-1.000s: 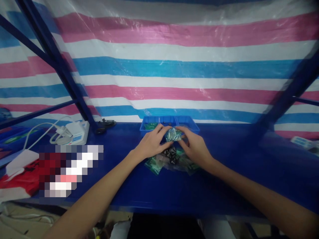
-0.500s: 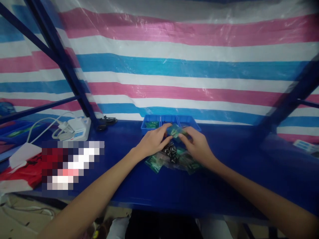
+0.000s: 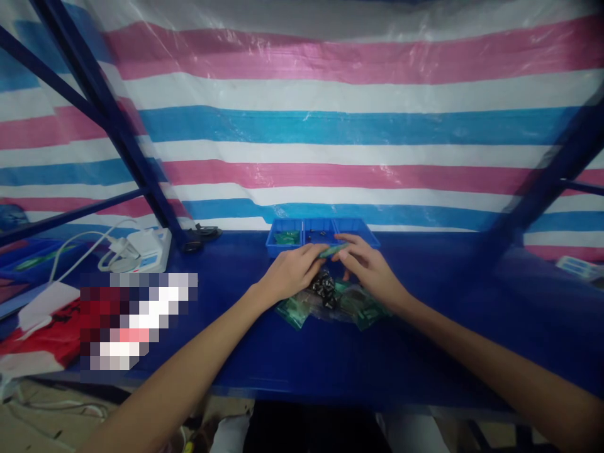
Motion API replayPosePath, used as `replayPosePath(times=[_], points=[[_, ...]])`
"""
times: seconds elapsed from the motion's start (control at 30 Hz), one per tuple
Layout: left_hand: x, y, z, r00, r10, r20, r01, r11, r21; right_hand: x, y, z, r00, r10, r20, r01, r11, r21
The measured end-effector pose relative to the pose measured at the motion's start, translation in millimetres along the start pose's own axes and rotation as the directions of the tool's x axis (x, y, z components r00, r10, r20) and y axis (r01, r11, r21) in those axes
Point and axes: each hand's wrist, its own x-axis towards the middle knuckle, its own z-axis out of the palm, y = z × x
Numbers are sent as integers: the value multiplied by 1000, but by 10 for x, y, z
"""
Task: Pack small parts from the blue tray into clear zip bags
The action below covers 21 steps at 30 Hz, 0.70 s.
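Both hands meet over the blue table [image 3: 425,352], just in front of a blue compartment tray [image 3: 356,228]. My left hand [image 3: 290,274] and my right hand [image 3: 365,267] each pinch one end of a small green circuit board [image 3: 331,250], which lies nearly flat and edge-on to me. Under the hands lies a pile of clear bags of green boards [image 3: 295,309] with a cluster of small black parts [image 3: 324,287] on top. The tray's left compartment holds more green boards [image 3: 285,237].
A white power strip with plugs and cables [image 3: 141,250] sits at the far left beside a blue frame post [image 3: 136,163]. Red and white packaging [image 3: 40,327] lies at the left edge. A striped tarp [image 3: 330,126] hangs behind the table.
The green piece between my hands has turned from facing me, wrapped and shiny, to lying flat and edge-on. My hands stayed in front of the tray.
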Motion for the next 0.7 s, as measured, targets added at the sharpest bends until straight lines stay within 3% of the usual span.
replayPosePath(times=[0.27, 0.43, 0.7], points=[[29, 7, 14, 996, -58, -69, 63, 995, 76, 7, 97, 14, 995, 100, 26, -101, 993, 57], [13, -8, 37, 987, -127, -93, 130, 991, 24, 9, 137, 32, 995, 102, -17, -99, 984, 149], [-1, 19, 42, 993, -92, -75, 85, 992, -97, 9, 169, 28, 997, 77, -17, -75, 989, 124]])
